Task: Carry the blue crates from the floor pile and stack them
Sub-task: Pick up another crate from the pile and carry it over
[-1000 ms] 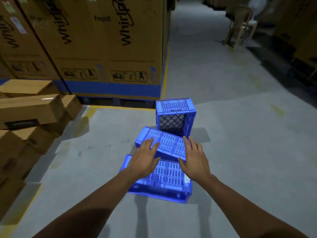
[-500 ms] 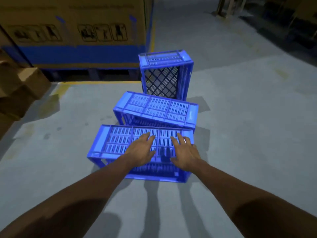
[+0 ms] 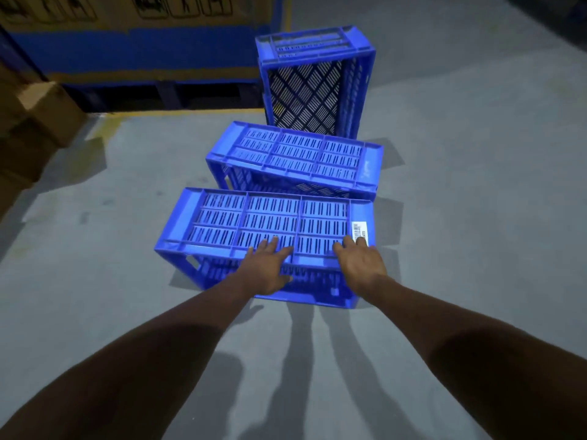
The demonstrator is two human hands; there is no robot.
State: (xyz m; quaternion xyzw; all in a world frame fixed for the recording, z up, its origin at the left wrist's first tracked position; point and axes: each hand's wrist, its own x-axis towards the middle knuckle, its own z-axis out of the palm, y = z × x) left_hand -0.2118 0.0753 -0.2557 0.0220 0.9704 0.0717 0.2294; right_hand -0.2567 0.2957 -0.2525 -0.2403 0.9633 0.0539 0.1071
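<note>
Head view looks down on a grey concrete floor (image 3: 95, 281) in a dim warehouse. Cardboard boxes (image 3: 41, 115) sit at left, and a large carton (image 3: 127, 42) with a blue band stands behind. My left hand (image 3: 265, 269) and right hand (image 3: 360, 262) lie flat, fingers straight and slightly spread, on the near top edge of the nearest blue crate (image 3: 254, 217), slotted face up. A white label (image 3: 360, 231) sits by my right fingertips. A second crate (image 3: 295, 154) lies just behind; a third crate (image 3: 314, 90) stands on end beyond it.

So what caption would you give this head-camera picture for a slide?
Left hand and right hand flat on the nearest blue crate, a second crate and an upright third crate behind it.
</note>
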